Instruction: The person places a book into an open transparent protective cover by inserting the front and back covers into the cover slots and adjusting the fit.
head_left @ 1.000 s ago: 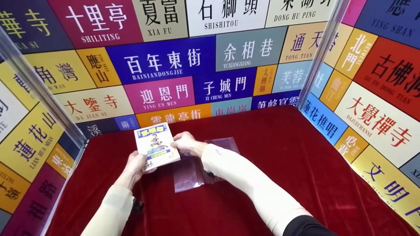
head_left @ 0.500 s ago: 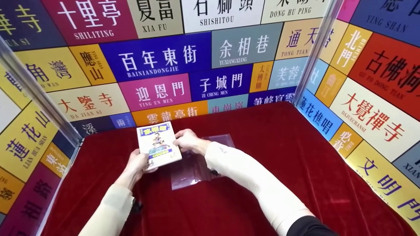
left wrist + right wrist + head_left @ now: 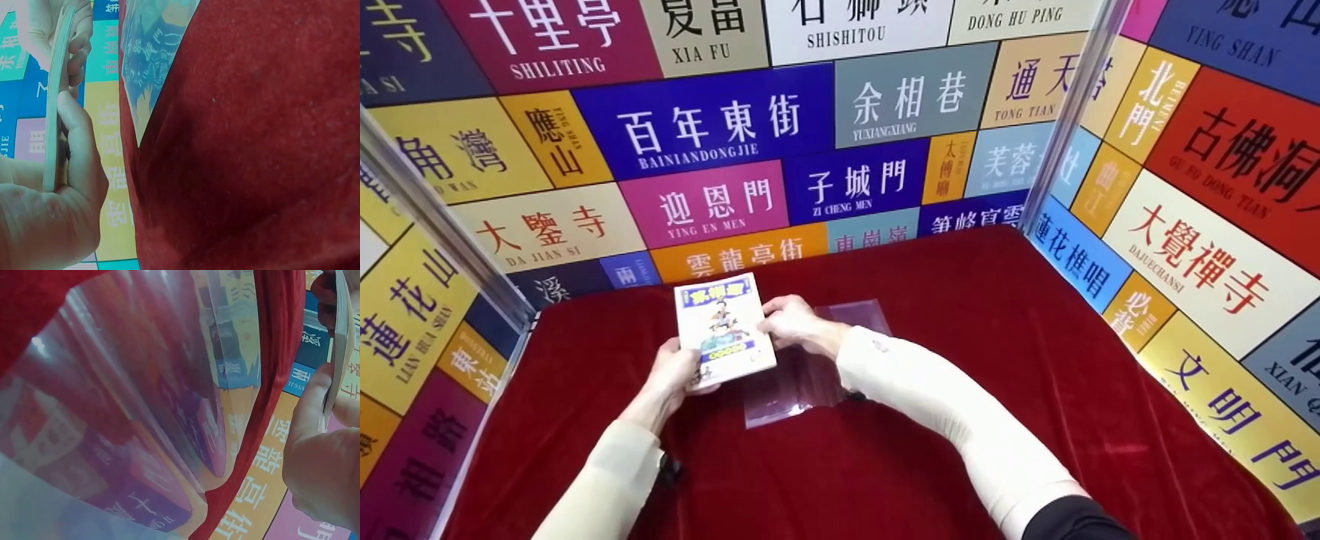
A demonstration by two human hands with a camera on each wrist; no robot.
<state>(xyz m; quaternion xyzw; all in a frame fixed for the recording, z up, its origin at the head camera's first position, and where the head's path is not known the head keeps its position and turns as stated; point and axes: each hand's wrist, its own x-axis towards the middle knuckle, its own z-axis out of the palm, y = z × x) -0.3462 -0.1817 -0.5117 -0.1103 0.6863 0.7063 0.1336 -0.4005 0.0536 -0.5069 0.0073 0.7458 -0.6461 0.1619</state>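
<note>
Got the little paperback book (image 3: 724, 330) in both hands right now. My left hand (image 3: 675, 373) is curled round its near left corner, thumb on the cover and fingers tucked under the back; the left wrist view shows the thin block of pages edge-on, pinched between thumb and fingers. My right hand (image 3: 793, 321) pinches the right edge, about 3 o'clock on the cover, thumb on top and fingertips behind.

The book is a flat rectangle with a glossy white cover, a yellow-and-blue title banner along the top and a cartoon figure under it. Its long axis runs from me toward the back wall, top edge leaning a touch toward 11 o'clock, far end tipped up off the table.

Just past my right wrist, at roughly 4 o'clock from the book, a clear plastic sleeve (image 3: 810, 367) lies flat and shiny on the red velvet tablecloth (image 3: 997, 360), which looks soft and fuzzy. All around stand colourful wall panels (image 3: 705, 127) printed with Chinese place names.
</note>
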